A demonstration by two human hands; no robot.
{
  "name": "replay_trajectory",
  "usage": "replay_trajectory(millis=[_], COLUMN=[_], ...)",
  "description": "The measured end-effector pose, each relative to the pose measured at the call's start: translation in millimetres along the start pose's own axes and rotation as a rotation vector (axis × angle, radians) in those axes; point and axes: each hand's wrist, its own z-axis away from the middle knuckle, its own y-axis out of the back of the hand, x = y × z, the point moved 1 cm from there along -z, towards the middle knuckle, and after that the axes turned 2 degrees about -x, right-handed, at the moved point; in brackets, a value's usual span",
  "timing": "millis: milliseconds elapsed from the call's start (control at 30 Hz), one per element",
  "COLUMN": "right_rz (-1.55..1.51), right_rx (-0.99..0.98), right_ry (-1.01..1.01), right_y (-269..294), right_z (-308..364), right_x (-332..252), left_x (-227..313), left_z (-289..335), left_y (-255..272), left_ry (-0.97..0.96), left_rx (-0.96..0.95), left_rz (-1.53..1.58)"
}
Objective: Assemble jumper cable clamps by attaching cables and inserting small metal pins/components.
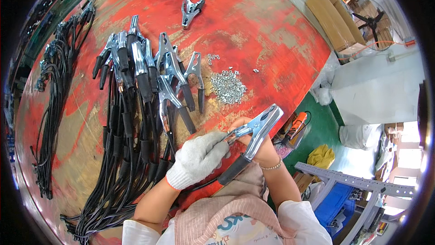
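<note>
A silvery spring clamp with a black handle sleeve is held up in front of my body, its jaws pointing up and right. My left hand, in a white knit glove, is closed with thumb and fingers pinching the clamp's upper arm, where a cable end appears to sit. Bare, with a beaded bracelet at the wrist, my right hand grips the same clamp from behind; the clamp hides most of its fingers. Beyond the hands lies a pile of small metal nuts.
Several clamps on black cables lie left of my hands. Another cable bundle is at the far left of the red, worn table. One loose clamp lies at the back. A cardboard box stands beyond the right edge.
</note>
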Motion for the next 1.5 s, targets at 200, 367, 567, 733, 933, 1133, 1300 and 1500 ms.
replay_trajectory(millis=[200,367,567,733,933,1133,1300,1500], right_rz=[-0.036,-0.007,0.025,0.052,0.045,1.067,1.186,1.294], right_rx=[-0.014,-0.099,-0.115,-0.123,-0.165,0.247,0.291,0.263], right_ry=[-0.089,-0.040,-0.049,-0.005,0.071,0.297,0.342,0.299], right_y=[0.3,0.4,7.7,8.4,17.4,37.4,38.8,30.7], right_z=[-0.1,-1.7,0.7,5.2,9.6,-26.9,-51.6,-53.5], right_x=[-7.1,-11.7,-10.4,-12.2,-10.4,-30.2,-17.5,-20.6], left_x=[2.7,6.2,2.5,-0.8,-4.8,-17.7,-17.9,-15.1], left_z=[2.5,1.5,0.3,-1.9,-0.8,-9.8,-4.1,-4.1], left_y=[-3.3,-2.9,-6.0,-7.3,-14.9,-9.2,15.8,18.5], left_ry=[-0.001,0.056,0.061,0.062,-0.347,-0.494,-0.071,-0.016], left_rx=[0.010,-0.052,-0.073,-0.099,0.221,0.457,0.298,0.310], left_rz=[-0.013,0.052,0.076,0.073,-0.532,-0.510,0.751,0.687])
